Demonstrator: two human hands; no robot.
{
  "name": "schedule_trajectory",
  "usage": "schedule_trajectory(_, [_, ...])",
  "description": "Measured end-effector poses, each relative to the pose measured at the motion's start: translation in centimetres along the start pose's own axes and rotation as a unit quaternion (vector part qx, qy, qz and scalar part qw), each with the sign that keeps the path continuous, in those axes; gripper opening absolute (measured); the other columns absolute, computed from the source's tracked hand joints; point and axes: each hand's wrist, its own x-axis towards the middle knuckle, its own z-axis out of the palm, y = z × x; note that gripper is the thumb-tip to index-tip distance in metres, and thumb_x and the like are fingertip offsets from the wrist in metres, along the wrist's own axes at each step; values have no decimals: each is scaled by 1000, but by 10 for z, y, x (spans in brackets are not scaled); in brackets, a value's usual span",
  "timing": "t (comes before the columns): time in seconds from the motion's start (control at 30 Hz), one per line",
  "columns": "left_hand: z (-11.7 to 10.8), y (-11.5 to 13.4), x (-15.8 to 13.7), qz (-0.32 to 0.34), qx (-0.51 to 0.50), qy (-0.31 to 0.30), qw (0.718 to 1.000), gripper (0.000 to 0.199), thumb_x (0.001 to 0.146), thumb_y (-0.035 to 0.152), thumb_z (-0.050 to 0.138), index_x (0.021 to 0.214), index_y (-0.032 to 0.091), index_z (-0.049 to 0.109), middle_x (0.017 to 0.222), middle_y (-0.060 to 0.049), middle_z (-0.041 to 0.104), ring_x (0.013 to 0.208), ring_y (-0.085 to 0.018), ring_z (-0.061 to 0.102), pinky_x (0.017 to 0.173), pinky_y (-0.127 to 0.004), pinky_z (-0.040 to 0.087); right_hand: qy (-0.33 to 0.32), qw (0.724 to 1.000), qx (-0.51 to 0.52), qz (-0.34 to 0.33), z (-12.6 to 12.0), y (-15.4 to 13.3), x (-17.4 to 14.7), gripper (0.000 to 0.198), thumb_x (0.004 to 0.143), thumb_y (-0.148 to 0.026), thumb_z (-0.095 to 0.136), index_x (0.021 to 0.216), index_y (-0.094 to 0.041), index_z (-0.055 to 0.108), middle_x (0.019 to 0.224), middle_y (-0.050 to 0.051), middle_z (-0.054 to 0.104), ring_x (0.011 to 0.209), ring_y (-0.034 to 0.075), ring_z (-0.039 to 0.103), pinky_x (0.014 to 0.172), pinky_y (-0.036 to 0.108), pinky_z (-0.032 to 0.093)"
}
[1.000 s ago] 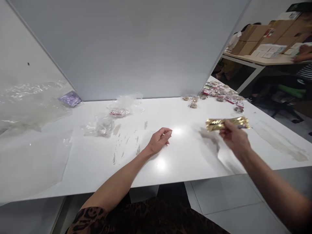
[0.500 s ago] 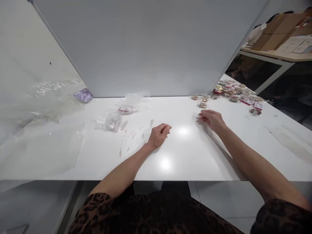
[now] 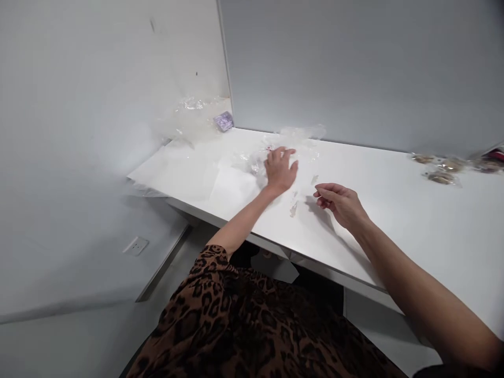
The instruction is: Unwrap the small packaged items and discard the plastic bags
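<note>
Near the middle of the frame, the left hand (image 3: 280, 172), its fingers spread wide, was over the clear bags (image 3: 301, 136) on the white table (image 3: 378, 210), though blur hid whether it touched them. Right of centre, the right hand (image 3: 343, 206) was over the table, fingers curled narrow toward the thumb. A purple packet (image 3: 224, 121) lay upper left of centre, brown packets (image 3: 441, 177) far right.

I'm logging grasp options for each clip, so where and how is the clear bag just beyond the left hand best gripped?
Probably by a loose fold at the right end of the clear bag, in a light pinch. Coming from the right seems best: the film there spreads loose and crumpled, while the left hand hides part of the near side.
</note>
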Motion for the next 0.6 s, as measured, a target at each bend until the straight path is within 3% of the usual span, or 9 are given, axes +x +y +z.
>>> schedule_trajectory(0.17, [-58,-64,18,-178,173,-37,968,70,90,47,70,153,23,50,172,-16,34,162,-40,20,129,-58,20,-26,1000,9,0,31,6,9,46,47,-43,101,79,-19,77,74,3,72,56,11,60,51,26,44])
schedule_trajectory(0.27, [-68,-86,13,-199,187,-65,960,49,93,43,66,135,18,62,165,-18,44,163,-39,19,132,-57,14,-18,1000,9,2,33,12,9,47,47,-43,101,79,-19,77,74,4,72,57,11,59,50,25,42])
schedule_trajectory(0.37, [-59,-81,1,-136,152,-42,978,20,93,22,62,112,22,68,150,-12,60,160,-33,29,132,-55,18,0,1000,14,3,30,15,10,47,51,-45,101,83,-19,77,78,4,73,60,11,59,50,24,44])
schedule_trajectory(0.47, [-38,-59,-13,5,70,-44,997,22,88,14,63,107,23,67,148,-11,62,154,-29,41,128,-51,29,24,998,66,-1,26,15,15,53,51,-49,102,88,-22,75,87,4,74,69,12,64,55,24,50])
schedule_trajectory(0.6, [-12,-27,-30,198,-53,-129,970,17,93,26,64,109,23,67,156,-14,55,154,-29,43,126,-51,35,35,987,156,-8,17,13,26,54,54,-53,100,89,-23,72,86,0,71,72,14,63,55,26,51])
